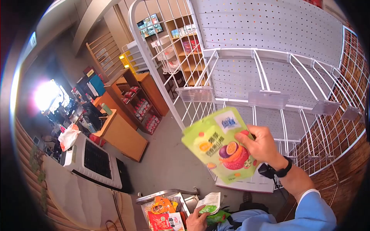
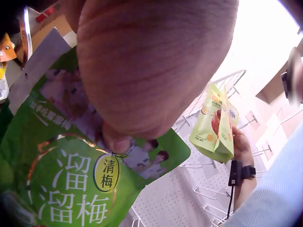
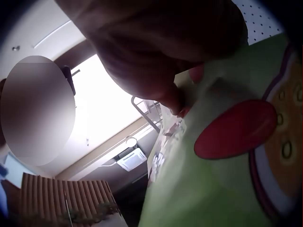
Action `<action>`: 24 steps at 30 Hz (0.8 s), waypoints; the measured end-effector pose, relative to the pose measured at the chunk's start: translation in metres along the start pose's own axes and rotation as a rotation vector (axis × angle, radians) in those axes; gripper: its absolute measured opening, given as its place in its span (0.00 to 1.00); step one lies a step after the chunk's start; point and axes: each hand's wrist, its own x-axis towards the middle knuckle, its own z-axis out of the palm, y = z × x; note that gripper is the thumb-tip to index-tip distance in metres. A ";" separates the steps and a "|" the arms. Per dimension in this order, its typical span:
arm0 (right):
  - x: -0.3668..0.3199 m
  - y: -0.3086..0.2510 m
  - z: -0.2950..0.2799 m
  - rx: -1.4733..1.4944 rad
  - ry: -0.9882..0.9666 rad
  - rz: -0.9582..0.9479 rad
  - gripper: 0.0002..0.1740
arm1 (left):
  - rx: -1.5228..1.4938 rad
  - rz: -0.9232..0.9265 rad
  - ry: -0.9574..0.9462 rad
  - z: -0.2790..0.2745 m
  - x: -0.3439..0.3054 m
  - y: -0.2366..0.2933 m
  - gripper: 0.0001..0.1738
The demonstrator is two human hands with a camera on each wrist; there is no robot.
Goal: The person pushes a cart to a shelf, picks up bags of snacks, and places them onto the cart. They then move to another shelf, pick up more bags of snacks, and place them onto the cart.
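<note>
My right hand (image 1: 263,144) grips a light green snack pouch (image 1: 202,140) by its edge, thumb on the printed front. The pouch shows cut fruit and is held tilted in front of the wire rack. In the left wrist view the same pouch (image 2: 206,130) appears edge-on. Low in the head view, my left hand (image 1: 196,221) holds green snack packs (image 1: 210,204) beside a cart. Close up in the left wrist view, my thumb presses a green plum pouch (image 2: 71,189) with white lettering. Part of that pouch is hidden behind the hand.
Ahead stands a white rack with a perforated back panel (image 1: 239,23), wire hooks (image 1: 262,71) and clear label holders (image 1: 268,99). A cart with orange and red snack bags (image 1: 160,221) is at the bottom. Wooden counters (image 1: 125,140) and a white air cooler (image 1: 79,154) stand left.
</note>
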 end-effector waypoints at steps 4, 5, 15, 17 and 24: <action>0.021 -0.012 0.000 0.028 0.050 -0.120 0.12 | -0.031 -0.009 0.008 0.004 -0.009 -0.007 0.10; 0.025 -0.016 -0.001 0.033 0.047 -0.143 0.12 | -0.036 0.004 0.037 0.005 -0.011 -0.009 0.10; 0.044 -0.027 0.013 0.262 0.148 -0.236 0.11 | -0.053 -0.017 0.108 0.006 -0.019 -0.010 0.08; 0.046 -0.025 0.013 0.252 0.132 -0.217 0.11 | -0.056 -0.009 0.118 0.007 -0.018 -0.010 0.07; 0.047 -0.022 0.012 0.230 0.093 -0.189 0.11 | -0.050 0.003 0.123 0.006 -0.019 -0.012 0.07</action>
